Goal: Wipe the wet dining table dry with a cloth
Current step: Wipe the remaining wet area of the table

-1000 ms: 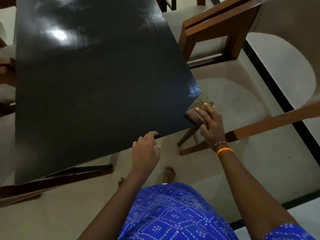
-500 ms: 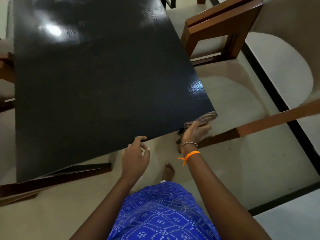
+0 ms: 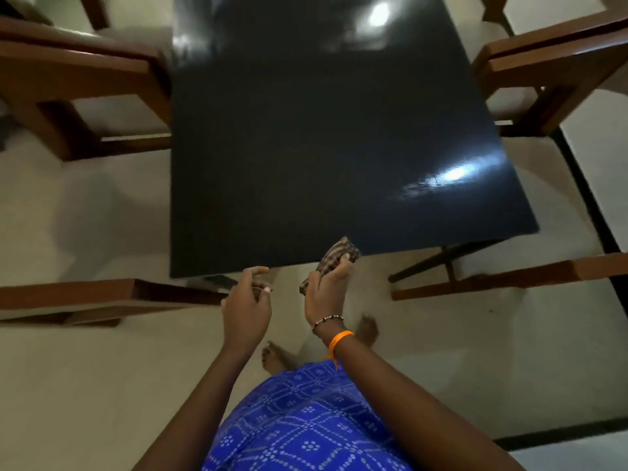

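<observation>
The black glossy dining table (image 3: 306,137) fills the upper middle of the view, with light glare near its right corner. My right hand (image 3: 324,290) grips a bunched brown checked cloth (image 3: 338,254) just at the table's near edge, the cloth's top lying over the edge. My left hand (image 3: 246,300) hovers beside it, just off the near edge, fingers loosely curled and holding nothing.
Wooden chairs stand around the table: one at the far left (image 3: 78,73), one at the far right (image 3: 543,66), a chair rail at near left (image 3: 102,295) and another at near right (image 3: 509,277). My bare feet (image 3: 275,355) stand on the pale tiled floor.
My right hand has drawn the cloth from the table's right corner leftward along the near edge. The view has swung so the table now lies straight ahead. My left hand stays near the edge.
</observation>
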